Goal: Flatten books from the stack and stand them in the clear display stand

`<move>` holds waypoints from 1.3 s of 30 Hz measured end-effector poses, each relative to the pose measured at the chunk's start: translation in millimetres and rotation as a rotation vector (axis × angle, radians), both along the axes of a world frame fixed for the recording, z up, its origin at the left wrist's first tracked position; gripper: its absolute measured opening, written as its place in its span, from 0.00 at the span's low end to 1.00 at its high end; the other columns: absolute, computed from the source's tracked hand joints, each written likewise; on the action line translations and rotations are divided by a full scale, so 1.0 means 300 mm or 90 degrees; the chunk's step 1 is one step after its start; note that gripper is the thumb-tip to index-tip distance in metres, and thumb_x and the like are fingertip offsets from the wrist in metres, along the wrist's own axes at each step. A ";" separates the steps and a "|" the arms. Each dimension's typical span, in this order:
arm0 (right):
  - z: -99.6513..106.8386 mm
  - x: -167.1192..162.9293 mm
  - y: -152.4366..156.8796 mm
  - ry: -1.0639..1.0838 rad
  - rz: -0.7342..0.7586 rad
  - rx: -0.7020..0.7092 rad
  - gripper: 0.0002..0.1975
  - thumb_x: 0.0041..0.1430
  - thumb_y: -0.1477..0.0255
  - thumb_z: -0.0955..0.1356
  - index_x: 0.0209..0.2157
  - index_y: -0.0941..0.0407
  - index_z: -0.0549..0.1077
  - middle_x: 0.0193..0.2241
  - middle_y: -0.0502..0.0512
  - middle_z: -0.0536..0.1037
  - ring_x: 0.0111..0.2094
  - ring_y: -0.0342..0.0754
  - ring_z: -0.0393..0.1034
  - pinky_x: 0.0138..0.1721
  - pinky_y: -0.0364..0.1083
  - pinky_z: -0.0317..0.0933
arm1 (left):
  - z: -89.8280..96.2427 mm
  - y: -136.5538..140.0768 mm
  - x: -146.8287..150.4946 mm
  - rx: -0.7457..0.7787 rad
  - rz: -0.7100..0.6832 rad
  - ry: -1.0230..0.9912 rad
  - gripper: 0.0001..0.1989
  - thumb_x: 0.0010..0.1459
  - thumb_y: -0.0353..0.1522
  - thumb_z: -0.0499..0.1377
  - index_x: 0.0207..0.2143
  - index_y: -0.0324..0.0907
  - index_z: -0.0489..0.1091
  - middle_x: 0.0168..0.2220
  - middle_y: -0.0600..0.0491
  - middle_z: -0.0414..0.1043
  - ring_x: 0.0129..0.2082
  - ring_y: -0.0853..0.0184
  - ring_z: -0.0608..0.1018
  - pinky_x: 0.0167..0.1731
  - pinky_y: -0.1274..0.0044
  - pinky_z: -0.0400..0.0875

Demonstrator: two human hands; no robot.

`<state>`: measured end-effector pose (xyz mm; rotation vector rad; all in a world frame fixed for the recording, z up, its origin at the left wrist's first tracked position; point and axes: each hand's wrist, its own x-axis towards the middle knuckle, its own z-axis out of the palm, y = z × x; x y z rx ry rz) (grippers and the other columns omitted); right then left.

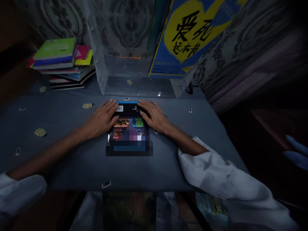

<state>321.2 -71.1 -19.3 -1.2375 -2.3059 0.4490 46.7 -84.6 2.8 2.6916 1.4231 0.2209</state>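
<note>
A dark book [128, 112] lies flat on the grey tabletop, a barcode and rows of small coloured pictures facing up. Its lower part is blurred by blocky patches. My left hand [103, 117] rests on the book's left edge, fingers stretched out toward the far corner and thumb pointing inward. On the other side, my right hand [155, 115] lies on the right edge with its fingers extended to the far right corner. Neither hand is wrapped round the book; both look flat on it.
Behind the book stands a clear acrylic rack [138, 86], with a blue and yellow book [166, 61] leaning in its right side. A stack of books [55, 53] sits at the back left. The grey table [77, 163] ends close to my body.
</note>
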 end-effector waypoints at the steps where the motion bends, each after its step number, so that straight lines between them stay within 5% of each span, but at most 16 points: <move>1: 0.000 -0.001 -0.002 -0.008 0.000 0.003 0.23 0.70 0.67 0.60 0.63 0.54 0.65 0.65 0.58 0.66 0.67 0.56 0.57 0.68 0.66 0.45 | 0.005 0.003 -0.003 -0.010 -0.014 0.009 0.32 0.71 0.44 0.41 0.69 0.33 0.52 0.71 0.39 0.50 0.72 0.55 0.52 0.68 0.57 0.48; 5: -0.003 -0.009 -0.010 -0.034 -0.001 0.020 0.23 0.71 0.67 0.58 0.63 0.57 0.65 0.66 0.60 0.65 0.68 0.57 0.55 0.67 0.66 0.46 | 0.030 -0.030 -0.008 -0.046 -0.093 0.032 0.33 0.72 0.46 0.40 0.71 0.33 0.47 0.72 0.41 0.45 0.73 0.56 0.48 0.69 0.57 0.44; 15: -0.018 -0.009 -0.004 -0.032 0.001 0.032 0.23 0.71 0.66 0.58 0.64 0.55 0.65 0.66 0.60 0.64 0.68 0.57 0.55 0.67 0.67 0.46 | 0.069 -0.278 -0.056 -0.110 -0.247 0.009 0.29 0.73 0.42 0.44 0.72 0.46 0.44 0.72 0.51 0.45 0.72 0.61 0.52 0.71 0.62 0.44; 20: -0.010 0.007 0.013 0.002 0.019 0.030 0.23 0.71 0.62 0.58 0.62 0.56 0.68 0.64 0.61 0.68 0.66 0.56 0.59 0.67 0.63 0.49 | 0.089 -0.212 -0.023 -0.119 -0.271 -0.005 0.26 0.74 0.42 0.41 0.71 0.46 0.50 0.71 0.52 0.50 0.71 0.65 0.55 0.71 0.63 0.41; 28: 0.026 0.046 0.051 0.089 0.061 -0.047 0.27 0.74 0.56 0.53 0.63 0.55 0.66 0.62 0.55 0.71 0.62 0.51 0.64 0.64 0.55 0.57 | 0.054 0.001 0.172 -0.113 -0.271 0.019 0.28 0.74 0.42 0.42 0.70 0.41 0.51 0.72 0.48 0.47 0.72 0.61 0.50 0.70 0.61 0.40; 39: 0.016 0.037 0.040 0.051 0.069 0.019 0.28 0.73 0.59 0.55 0.63 0.61 0.66 0.61 0.62 0.71 0.62 0.53 0.64 0.64 0.56 0.57 | 0.080 -0.197 0.161 -0.133 -0.443 -0.005 0.25 0.74 0.36 0.44 0.70 0.42 0.51 0.71 0.51 0.51 0.72 0.67 0.51 0.71 0.68 0.40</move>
